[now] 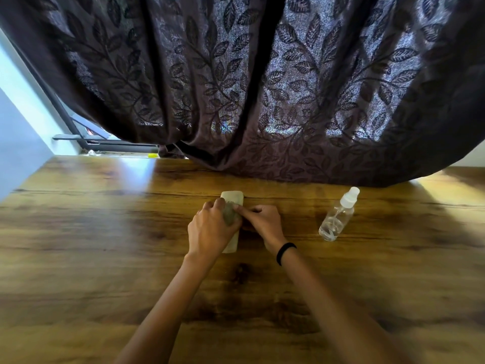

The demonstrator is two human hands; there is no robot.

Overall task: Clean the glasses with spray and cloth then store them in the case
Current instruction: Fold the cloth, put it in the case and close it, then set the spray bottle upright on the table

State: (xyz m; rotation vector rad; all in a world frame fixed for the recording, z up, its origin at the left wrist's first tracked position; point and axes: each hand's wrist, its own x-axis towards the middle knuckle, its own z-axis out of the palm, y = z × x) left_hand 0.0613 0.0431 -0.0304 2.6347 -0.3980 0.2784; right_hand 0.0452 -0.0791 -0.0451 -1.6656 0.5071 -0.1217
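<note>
Two bare forearms reach forward over a wooden table (105, 232), meeting at a pale case (232, 198) that lies lengthwise away from the person. The left hand (210, 229) lies over the case with its fingers curled around a grey-green cloth (229, 215), which is bunched against the case top. The right hand (262, 222), with a black band (285, 252) on its wrist, is just right of that grip, fingers folded and fingertips pinching at the cloth's edge where the two hands touch. Only the near end of the case below the left palm and its far end beyond the knuckles show. The glasses are out of sight; I cannot tell whether they are in the case or under the cloth. Well to the right of the hands a clear spray (338, 215) bottle with a white cap stands, leaning away in this view. Beyond the hands a dark leaf-patterned curtain (262, 88) hangs to the table's far edge
</note>
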